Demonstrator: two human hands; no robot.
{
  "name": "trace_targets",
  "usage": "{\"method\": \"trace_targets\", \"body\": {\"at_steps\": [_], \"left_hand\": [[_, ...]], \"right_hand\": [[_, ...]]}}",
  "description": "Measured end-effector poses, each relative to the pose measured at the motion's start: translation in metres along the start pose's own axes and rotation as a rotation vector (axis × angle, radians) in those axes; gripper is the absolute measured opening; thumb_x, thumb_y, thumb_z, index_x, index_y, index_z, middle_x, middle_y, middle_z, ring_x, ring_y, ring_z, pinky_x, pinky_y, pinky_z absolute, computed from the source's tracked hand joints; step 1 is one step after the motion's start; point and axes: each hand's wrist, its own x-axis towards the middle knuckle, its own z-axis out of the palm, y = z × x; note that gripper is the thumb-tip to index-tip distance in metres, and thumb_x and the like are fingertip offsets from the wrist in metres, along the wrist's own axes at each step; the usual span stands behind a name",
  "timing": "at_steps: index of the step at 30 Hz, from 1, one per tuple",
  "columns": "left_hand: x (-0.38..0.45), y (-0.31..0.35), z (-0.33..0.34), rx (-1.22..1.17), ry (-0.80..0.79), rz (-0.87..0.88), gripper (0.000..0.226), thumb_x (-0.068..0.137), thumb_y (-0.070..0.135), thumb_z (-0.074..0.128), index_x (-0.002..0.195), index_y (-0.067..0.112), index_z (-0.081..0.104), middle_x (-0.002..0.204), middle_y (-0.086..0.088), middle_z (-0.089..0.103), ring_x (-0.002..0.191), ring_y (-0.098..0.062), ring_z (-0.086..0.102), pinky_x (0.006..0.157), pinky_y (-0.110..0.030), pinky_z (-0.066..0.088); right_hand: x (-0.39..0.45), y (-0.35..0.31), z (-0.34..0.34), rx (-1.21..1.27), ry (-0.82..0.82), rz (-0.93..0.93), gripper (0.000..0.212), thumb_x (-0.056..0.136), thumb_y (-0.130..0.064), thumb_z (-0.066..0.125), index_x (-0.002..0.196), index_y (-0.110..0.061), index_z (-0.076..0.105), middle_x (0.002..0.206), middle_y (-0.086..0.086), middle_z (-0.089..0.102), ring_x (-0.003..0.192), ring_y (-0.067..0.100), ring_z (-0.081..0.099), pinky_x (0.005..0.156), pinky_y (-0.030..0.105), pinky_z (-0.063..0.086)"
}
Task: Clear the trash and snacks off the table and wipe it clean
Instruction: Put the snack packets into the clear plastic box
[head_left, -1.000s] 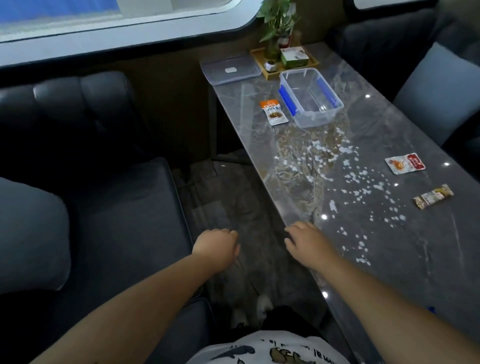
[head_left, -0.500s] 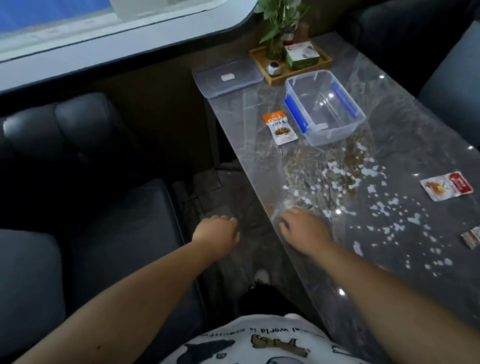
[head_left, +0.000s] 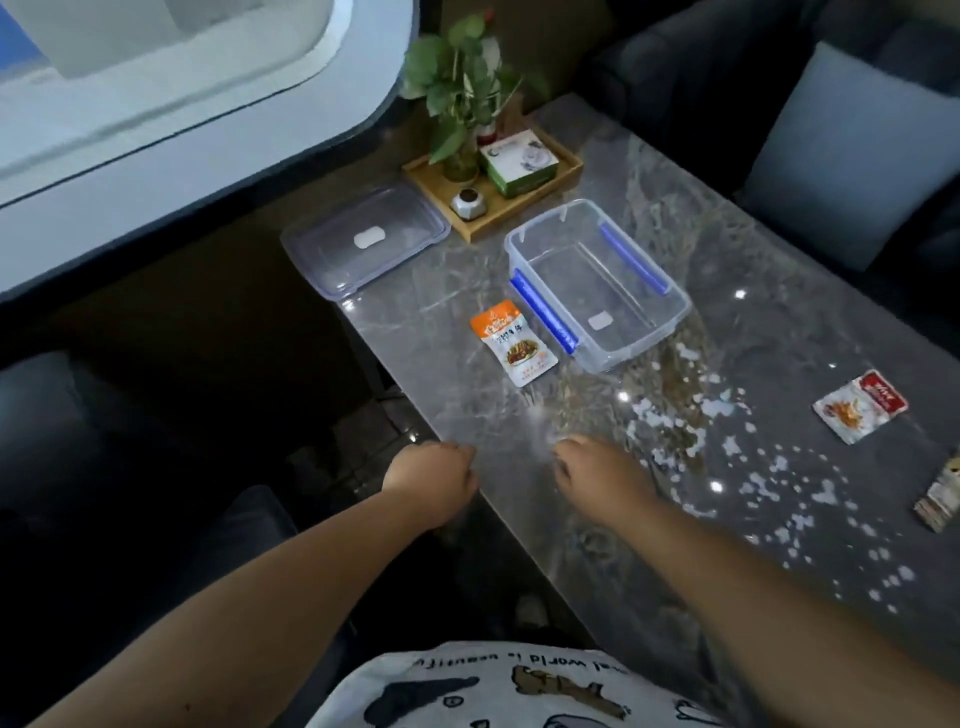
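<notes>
A grey marble table (head_left: 769, 260) carries white paper scraps (head_left: 769, 483) scattered over its middle. An orange snack packet (head_left: 511, 343) lies left of a clear plastic box (head_left: 597, 283) with blue clips. A red snack packet (head_left: 860, 406) and a striped snack bar (head_left: 941, 503) lie at the right. My left hand (head_left: 434, 480) hovers just off the table's near edge, fingers curled, holding nothing. My right hand (head_left: 597, 475) rests over the table edge near the scraps, fingers curled down; I see nothing in it.
The box's clear lid (head_left: 363, 241) lies at the table's far left corner. A wooden tray (head_left: 566, 166) holds a potted plant (head_left: 462, 98), a green box and a small jar. Dark sofas flank the table, with a grey cushion (head_left: 852, 150) at right.
The view has shifted forward along the table, so the box and packets appear closer. Both hands keep their curled pose near the table edge.
</notes>
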Motion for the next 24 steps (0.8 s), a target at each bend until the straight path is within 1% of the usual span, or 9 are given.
{"method": "trace_targets", "body": {"at_steps": [2,6,7,10,13,16,20,22,24], "left_hand": [[0.03,-0.016,-0.011,0.023,-0.027,0.072,0.028,0.092,0.036,0.036,0.107,0.018,0.052,0.11,-0.006,0.061,0.101,-0.029,0.057,0.079,-0.037,0.045],[0.087,-0.042,-0.041,0.042,-0.01,0.223,0.036,0.093,0.04,0.039,0.119,0.018,0.05,0.123,-0.007,0.054,0.11,-0.032,0.054,0.083,-0.039,0.046],[0.101,-0.046,-0.047,0.036,0.003,0.257,0.039,0.093,0.041,0.04,0.125,0.02,0.046,0.129,-0.007,0.05,0.113,-0.032,0.052,0.084,-0.04,0.046],[0.141,-0.049,-0.059,0.034,-0.012,0.299,0.053,0.092,0.043,0.04,0.141,0.031,0.026,0.147,-0.006,0.031,0.124,-0.034,0.042,0.089,-0.046,0.046],[0.172,-0.039,-0.061,0.127,-0.009,0.306,0.051,0.094,0.049,0.031,0.142,0.042,0.017,0.153,-0.004,0.023,0.13,-0.034,0.034,0.088,-0.046,0.043],[0.19,-0.032,-0.054,0.25,-0.03,0.38,0.051,0.094,0.052,0.027,0.143,0.042,0.017,0.154,-0.008,0.023,0.13,-0.036,0.035,0.091,-0.045,0.04],[0.203,-0.041,-0.045,0.283,-0.037,0.521,0.053,0.094,0.052,0.028,0.145,0.039,0.021,0.157,-0.008,0.017,0.135,-0.038,0.025,0.104,-0.049,0.029],[0.207,-0.054,-0.043,0.274,-0.068,0.607,0.053,0.093,0.052,0.031,0.144,0.04,0.023,0.159,-0.005,0.012,0.138,-0.035,0.018,0.106,-0.049,0.026],[0.211,-0.073,-0.043,0.292,-0.109,0.7,0.053,0.094,0.052,0.029,0.145,0.041,0.022,0.16,-0.002,0.007,0.143,-0.033,0.008,0.109,-0.048,0.023]], "right_hand": [[0.018,-0.001,-0.002,-0.002,0.011,0.075,0.017,0.089,-0.026,0.046,0.087,-0.016,0.059,0.088,0.0,0.059,0.078,0.021,0.054,0.062,0.03,0.039],[0.043,-0.011,-0.004,0.086,0.1,0.238,0.017,0.088,-0.025,0.048,0.078,-0.019,0.059,0.071,-0.003,0.053,0.065,0.016,0.05,0.059,0.027,0.031],[0.048,-0.015,-0.004,0.095,0.096,0.284,0.017,0.088,-0.025,0.048,0.079,-0.019,0.06,0.071,-0.004,0.054,0.066,0.016,0.051,0.06,0.027,0.033],[0.057,-0.025,-0.003,0.18,0.111,0.481,0.018,0.089,-0.023,0.049,0.081,-0.014,0.062,0.076,0.002,0.061,0.073,0.019,0.057,0.067,0.035,0.048],[0.057,-0.022,-0.004,0.255,0.117,0.657,0.022,0.089,-0.024,0.046,0.073,-0.014,0.056,0.075,0.006,0.059,0.071,0.022,0.056,0.067,0.035,0.048],[0.052,-0.009,-0.009,0.281,0.102,0.789,0.026,0.093,-0.028,0.042,0.075,-0.015,0.057,0.08,0.006,0.062,0.077,0.025,0.059,0.07,0.034,0.048],[0.05,0.013,-0.019,0.361,0.267,0.929,0.03,0.094,-0.023,0.046,0.07,-0.008,0.056,0.078,0.014,0.063,0.078,0.033,0.06,0.071,0.038,0.048],[0.056,0.026,-0.026,0.407,0.356,0.983,0.029,0.095,-0.025,0.047,0.08,-0.005,0.063,0.083,0.013,0.066,0.078,0.03,0.06,0.069,0.034,0.046],[0.067,0.039,-0.036,0.465,0.42,1.062,0.032,0.096,-0.033,0.046,0.09,-0.009,0.066,0.089,0.011,0.068,0.076,0.022,0.056,0.067,0.029,0.037]]}}
